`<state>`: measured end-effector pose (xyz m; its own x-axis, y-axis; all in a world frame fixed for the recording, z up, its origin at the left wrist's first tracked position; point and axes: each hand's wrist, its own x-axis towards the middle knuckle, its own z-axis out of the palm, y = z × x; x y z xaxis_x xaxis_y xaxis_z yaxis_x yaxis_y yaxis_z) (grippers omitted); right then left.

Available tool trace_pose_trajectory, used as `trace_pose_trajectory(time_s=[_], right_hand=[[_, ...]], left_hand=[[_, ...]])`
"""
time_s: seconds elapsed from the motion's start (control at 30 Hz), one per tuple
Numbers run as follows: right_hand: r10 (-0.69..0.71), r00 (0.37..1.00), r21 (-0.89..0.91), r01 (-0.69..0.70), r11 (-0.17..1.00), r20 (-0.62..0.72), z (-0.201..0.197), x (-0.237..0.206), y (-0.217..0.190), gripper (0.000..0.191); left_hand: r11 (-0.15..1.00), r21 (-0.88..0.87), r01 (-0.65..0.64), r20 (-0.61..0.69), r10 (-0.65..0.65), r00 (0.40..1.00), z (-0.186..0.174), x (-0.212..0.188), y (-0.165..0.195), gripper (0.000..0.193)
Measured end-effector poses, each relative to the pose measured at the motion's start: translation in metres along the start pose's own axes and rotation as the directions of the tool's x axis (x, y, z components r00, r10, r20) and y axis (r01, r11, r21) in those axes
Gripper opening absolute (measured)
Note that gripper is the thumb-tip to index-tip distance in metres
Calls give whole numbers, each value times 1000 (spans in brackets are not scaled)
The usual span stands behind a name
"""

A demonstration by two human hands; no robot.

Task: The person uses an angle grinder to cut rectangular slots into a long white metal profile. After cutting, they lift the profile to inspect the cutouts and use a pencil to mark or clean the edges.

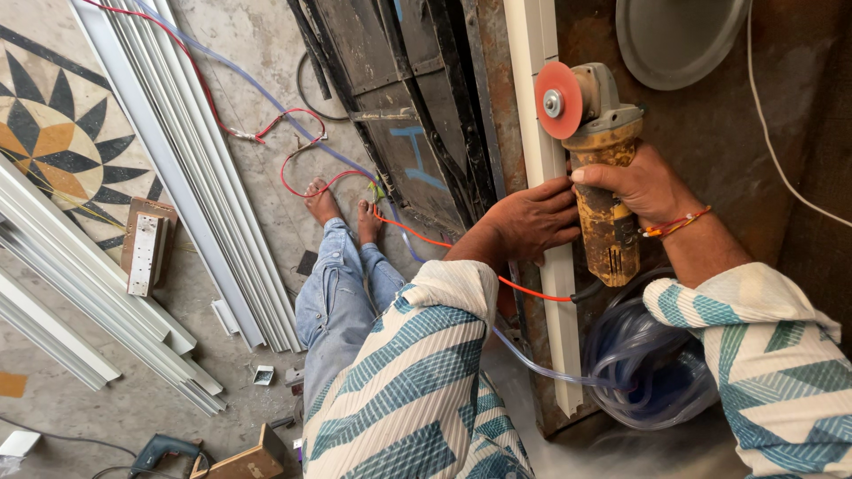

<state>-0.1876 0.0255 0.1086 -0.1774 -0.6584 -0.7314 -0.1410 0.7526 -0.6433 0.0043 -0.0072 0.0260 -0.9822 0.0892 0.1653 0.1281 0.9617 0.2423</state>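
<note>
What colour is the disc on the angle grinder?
The disc on the angle grinder is salmon red, clearest in the head view.
</note>
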Motion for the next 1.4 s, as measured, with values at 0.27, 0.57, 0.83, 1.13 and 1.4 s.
trace_pose_trajectory(time_s=[0.27, 0.57, 0.83, 1.13, 1.4], right_hand=[[-2, 1000, 1, 2, 1000, -4, -2, 2, -1, 37], [27, 1000, 12, -27, 1000, 12, -4, 5, -3, 36], [52, 998, 57, -54, 997, 23, -4, 7, -7, 35], [33, 999, 40, -34, 999, 24, -4, 10, -8, 34], [39, 999, 25, -39, 999, 25, -2, 12, -16, 36]], left_hand=[[1000, 15, 12, -26, -12, 1000, -6, 1, -4, 96], [1000, 12, 10, -24, -10, 1000, -6, 2, -7, 98], [1000, 18, 20, 1, -20, 1000, -7, 3, -6, 101], [1000, 22, 10, -25, -9, 1000, -9, 2, -9, 97], [999, 27, 16, -32, -15, 999, -5, 1, -10, 96]])
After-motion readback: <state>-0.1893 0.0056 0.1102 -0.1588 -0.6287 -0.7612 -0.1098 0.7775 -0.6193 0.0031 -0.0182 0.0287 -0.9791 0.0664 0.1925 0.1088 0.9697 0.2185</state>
